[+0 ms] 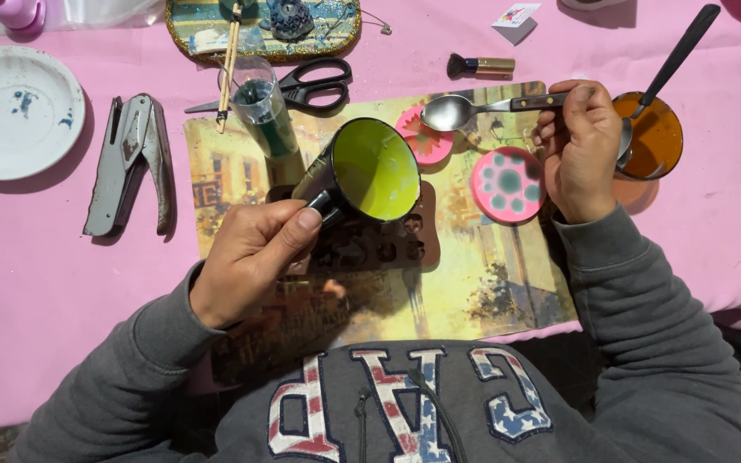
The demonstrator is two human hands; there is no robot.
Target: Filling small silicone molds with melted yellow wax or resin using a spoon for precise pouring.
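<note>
Left hand (pixel 246 257) tilts mug (pixel 369 171) over brown mould (pixel 370 244).

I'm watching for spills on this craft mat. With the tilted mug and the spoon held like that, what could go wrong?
1. The left hand tips the mug of yellow-green liquid steeply over the brown mould; it could overshoot the small cavities and run onto the picture mat.
2. The spoon in the right hand hovers above the pink round mould; drips may fall there.
3. The right sleeve lies close to the amber dish and might knock it.
</note>
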